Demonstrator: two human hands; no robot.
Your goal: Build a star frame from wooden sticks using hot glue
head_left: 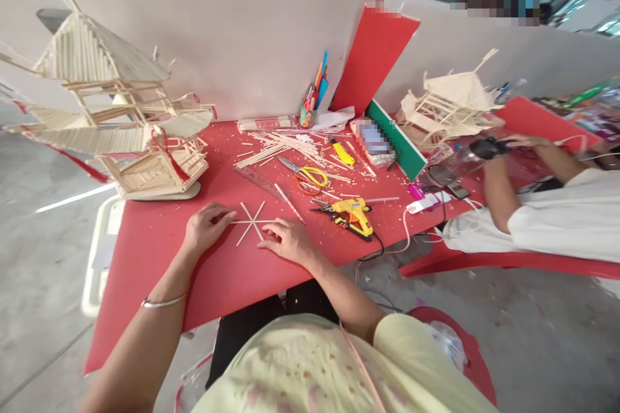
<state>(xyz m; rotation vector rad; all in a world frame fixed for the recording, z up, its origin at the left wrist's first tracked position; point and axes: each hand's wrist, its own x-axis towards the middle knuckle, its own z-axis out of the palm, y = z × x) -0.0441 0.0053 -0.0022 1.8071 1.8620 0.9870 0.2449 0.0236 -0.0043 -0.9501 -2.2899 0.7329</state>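
A six-armed star of thin wooden sticks (252, 222) lies flat on the red table (159, 271). My left hand (208, 227) is at its left, with the fingers closed at the end of the level stick. From the right, my right hand (289, 240) has its thumb and fingertips at the star's right-hand stick ends, slightly curled around them. The exact contact under the fingertips is partly hidden. Just behind the star lie a clear ruler (259, 182) and a pinkish-white stick (289, 203).
A stick-built pagoda model (145, 142) stands at left. Scissors (310, 175), a yellow cutter (341, 151), loose sticks (276, 148) and a phone (375, 140) lie behind. A yellow glue gun (352, 211) rests over pliers (351, 227) at right, cable trailing. A co-worker's arm (501, 193) is farther right.
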